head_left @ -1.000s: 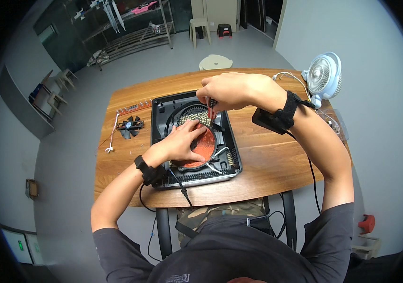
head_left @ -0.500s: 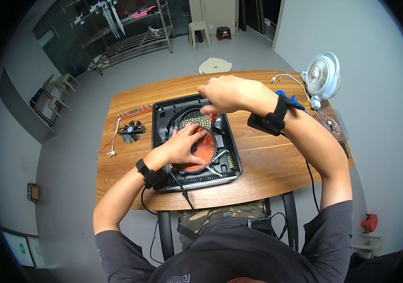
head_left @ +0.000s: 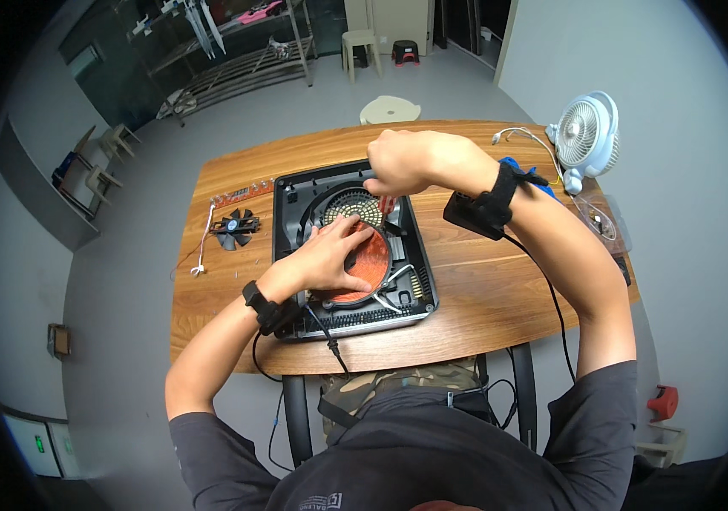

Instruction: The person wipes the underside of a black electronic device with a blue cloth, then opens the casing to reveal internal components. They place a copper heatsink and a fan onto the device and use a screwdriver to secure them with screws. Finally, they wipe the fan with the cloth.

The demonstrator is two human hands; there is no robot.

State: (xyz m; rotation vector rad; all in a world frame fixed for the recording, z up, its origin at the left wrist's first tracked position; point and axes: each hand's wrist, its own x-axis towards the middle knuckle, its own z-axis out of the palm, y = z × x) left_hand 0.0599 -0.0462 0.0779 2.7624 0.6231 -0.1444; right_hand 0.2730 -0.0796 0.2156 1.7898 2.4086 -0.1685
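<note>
An opened appliance housing (head_left: 283,294), black and shallow like an induction cooker's base, lies on the table in front of me. In its near part sits a round copper-coloured coil (head_left: 372,260) with pale leads. My left hand (head_left: 327,255) rests spread on the coil, fingertips toward the perforated round grille (head_left: 355,204) behind it. Over the housing's far right part my right hand (head_left: 402,162) is raised and closed, its fingers curled in. Just below that hand shows a small red piece (head_left: 387,204); whether the hand holds it is hidden.
A black fan (head_left: 234,228) and a narrow orange circuit board (head_left: 243,194) with white wires lie left of the housing. At the table's far right stand a light-blue desk fan (head_left: 584,132), cables and a clear tray (head_left: 619,221). A black cable (head_left: 561,315) trails from my right wrist band.
My right hand has turned, its fingers curled tighter and drawn slightly right. The left hand stays on the coil. The whole view has shifted a little.
</note>
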